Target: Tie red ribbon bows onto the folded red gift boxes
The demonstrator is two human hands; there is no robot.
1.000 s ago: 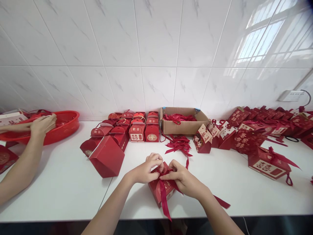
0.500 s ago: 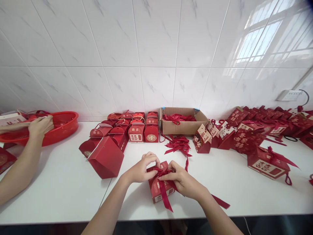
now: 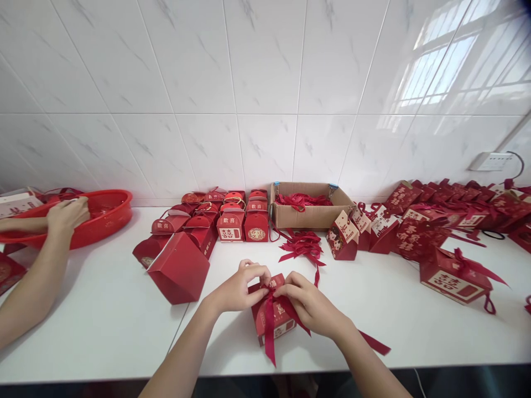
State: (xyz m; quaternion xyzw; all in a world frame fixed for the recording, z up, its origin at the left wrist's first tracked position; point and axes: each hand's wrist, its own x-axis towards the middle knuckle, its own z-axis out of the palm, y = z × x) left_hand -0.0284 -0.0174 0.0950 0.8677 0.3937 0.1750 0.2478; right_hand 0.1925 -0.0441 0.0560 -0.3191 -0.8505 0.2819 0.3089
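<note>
A small red gift box (image 3: pixel 284 315) with printed characters sits near the table's front edge, between my hands. Dark red ribbon (image 3: pixel 269 334) is looped at its top, with two tails hanging over the front. My left hand (image 3: pixel 244 287) pinches the ribbon at the box's upper left, thumb against fingertips. From the right, my right hand (image 3: pixel 305 298) pinches the ribbon beside the knot. The knot itself is partly covered by my fingers. Another ribbon end (image 3: pixel 374 342) lies on the table under my right forearm.
Behind are a ribbon pile (image 3: pixel 305 247) and a cardboard box (image 3: pixel 302 216) of ribbons. Red boxes (image 3: pixel 231 226) stand to the left, ribboned boxes (image 3: pixel 454 276) to the right. At far left, another person's hand (image 3: pixel 68 215) reaches into a red basin (image 3: pixel 112 224).
My right fingers have shifted slightly up and right at the knot. The front ribbon tail now hangs straighter, further left, and a second tail shows more on the right.
</note>
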